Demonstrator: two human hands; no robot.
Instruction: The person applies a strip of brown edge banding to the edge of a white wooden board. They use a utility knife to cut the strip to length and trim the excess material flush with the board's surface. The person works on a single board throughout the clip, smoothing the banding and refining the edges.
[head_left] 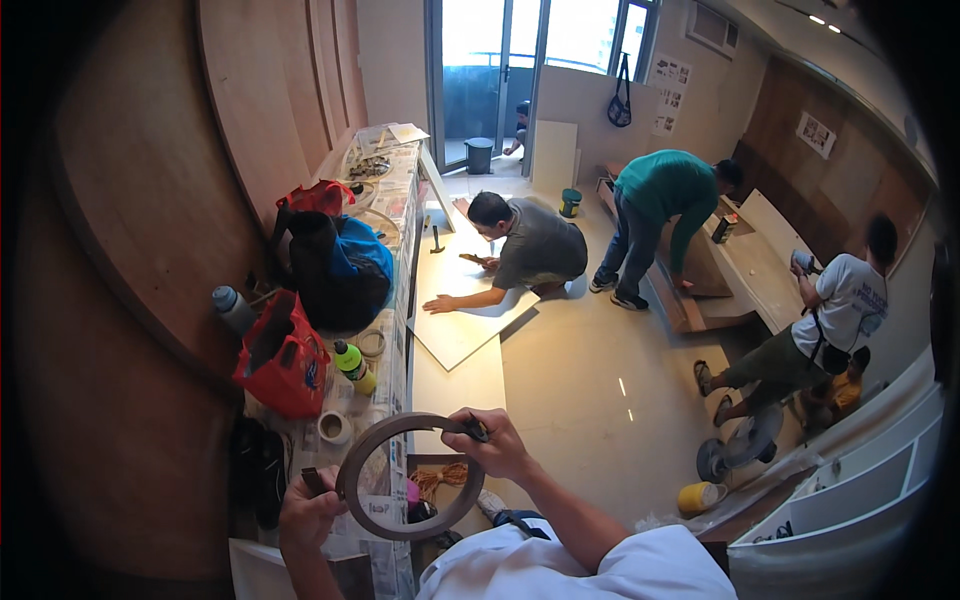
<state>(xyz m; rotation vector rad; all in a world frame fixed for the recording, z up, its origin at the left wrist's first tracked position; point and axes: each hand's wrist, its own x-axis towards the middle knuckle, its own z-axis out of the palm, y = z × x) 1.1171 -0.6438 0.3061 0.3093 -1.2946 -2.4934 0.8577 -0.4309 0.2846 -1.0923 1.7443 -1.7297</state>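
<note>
Coil of brown strip [357, 448], right hand [494, 446] with its grip clamped on it, left hand [310, 512] pinching a stubby brown bit [315, 482]

The bench [396, 328] carries a red bag [285, 385] and lime bottle [355, 370].

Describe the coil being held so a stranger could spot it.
Find the paper-covered bench at left. By its near end, the left hand and right hand hold a brown coil, far wider than the pale round item on the bench.
</note>
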